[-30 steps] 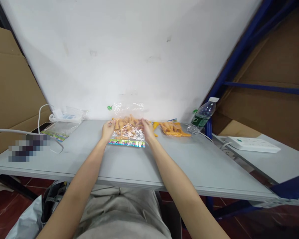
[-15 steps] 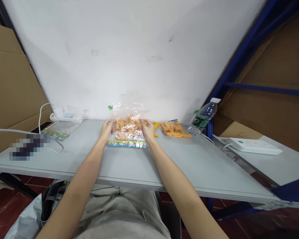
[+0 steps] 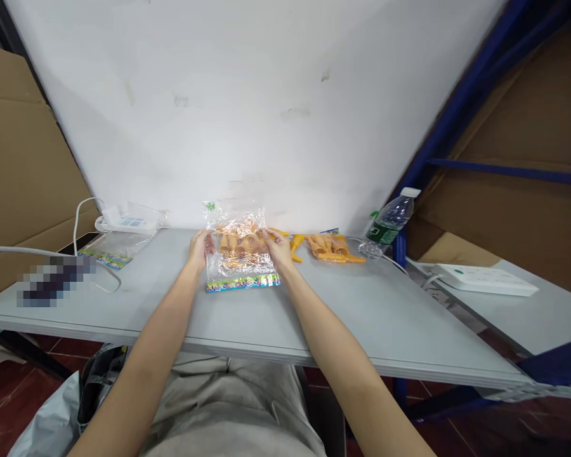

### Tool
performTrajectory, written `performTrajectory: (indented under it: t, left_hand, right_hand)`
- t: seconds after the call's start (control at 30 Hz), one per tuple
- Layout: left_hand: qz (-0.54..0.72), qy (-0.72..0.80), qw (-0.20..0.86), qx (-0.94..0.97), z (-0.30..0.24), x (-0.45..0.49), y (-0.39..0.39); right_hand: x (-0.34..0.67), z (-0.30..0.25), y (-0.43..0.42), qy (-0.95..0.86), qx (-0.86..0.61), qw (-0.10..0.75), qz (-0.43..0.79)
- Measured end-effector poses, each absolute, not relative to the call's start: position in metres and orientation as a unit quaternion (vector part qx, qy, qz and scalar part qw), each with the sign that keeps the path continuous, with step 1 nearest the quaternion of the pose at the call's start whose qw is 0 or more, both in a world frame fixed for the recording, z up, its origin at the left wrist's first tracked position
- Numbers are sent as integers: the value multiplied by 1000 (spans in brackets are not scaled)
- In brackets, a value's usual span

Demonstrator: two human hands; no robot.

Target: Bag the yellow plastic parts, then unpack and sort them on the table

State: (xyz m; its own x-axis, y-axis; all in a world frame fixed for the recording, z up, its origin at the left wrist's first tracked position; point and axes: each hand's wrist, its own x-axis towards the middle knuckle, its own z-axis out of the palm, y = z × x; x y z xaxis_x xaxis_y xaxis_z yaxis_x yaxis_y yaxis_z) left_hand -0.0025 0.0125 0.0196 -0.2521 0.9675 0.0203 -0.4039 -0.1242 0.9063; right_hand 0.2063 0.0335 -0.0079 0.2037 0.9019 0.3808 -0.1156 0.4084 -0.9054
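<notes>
Between my two hands is a clear plastic bag [image 3: 235, 273] with a colourful printed strip along its near edge. Several orange, hollow-ended plastic pieces [image 3: 240, 244] lie inside it. My left hand [image 3: 200, 251] is at the left edge of the bag, its fingers partly behind the film. At the right edge, my right hand [image 3: 278, 249] grips the film, thumb on top. Glare on the plastic hides part of the contents. Just right of that hand lie loose yellow-orange pieces [image 3: 295, 244], and beyond them a filled bag of orange pieces [image 3: 333, 247].
An empty clear bag [image 3: 118, 244] lies at the left by a white power strip [image 3: 128, 222] and cables. A green-labelled water bottle [image 3: 390, 222] leans at the right. Another white power strip [image 3: 488, 279] rests on the side table. A white wall stands behind the grey table [image 3: 361, 311].
The bag has shifted slightly left and its printed edge has come nearer to me, now a little tilted. My left hand has moved slightly left, and more of the orange pieces show.
</notes>
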Motion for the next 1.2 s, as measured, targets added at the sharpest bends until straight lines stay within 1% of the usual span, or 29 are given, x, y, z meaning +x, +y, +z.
performTrajectory:
  t: [0.13,0.37,0.43,0.53,0.6,0.67,0.77,0.8,0.87,0.97,1.03,1.2]
  left_hand:
    - [682,433,471,354,17,-3,14]
    - [681,476,418,367,11,-4,16]
    - [672,509,371,389,9,-5,18]
    - [651,538,226,485,6,-1,17]
    - [602,520,117,595,5,7,11]
    - [505,475,36,720,5,20,1]
    - [320,385,-30,865,4,43,-16]
    - [272,361,-48,891,3,50,-21]
    - [215,345,-85,910,1,62,-25]
    - [197,348,-119,909,4,71,-23]
    - [201,346,-116,909,12,70,-17]
    - [232,402,-109,879,44,30,10]
  right_hand:
    - [206,-10,33,-521,-385,655,388]
    - [204,-6,31,-500,-384,662,405]
    - [205,-5,30,-487,-385,667,413]
    - [210,-3,30,-443,-394,685,422]
    - [215,-2,31,-397,-404,709,419]
    - [221,-1,32,-347,-407,743,404]
    - [228,-1,32,-287,-390,787,382]
    - [230,-1,33,-274,-385,795,381]
    - [232,-1,33,-254,-379,801,387]
    - [231,-1,34,-250,-364,801,405]
    - [229,0,34,-263,-351,795,420]
    - [223,-2,30,-341,-364,729,469]
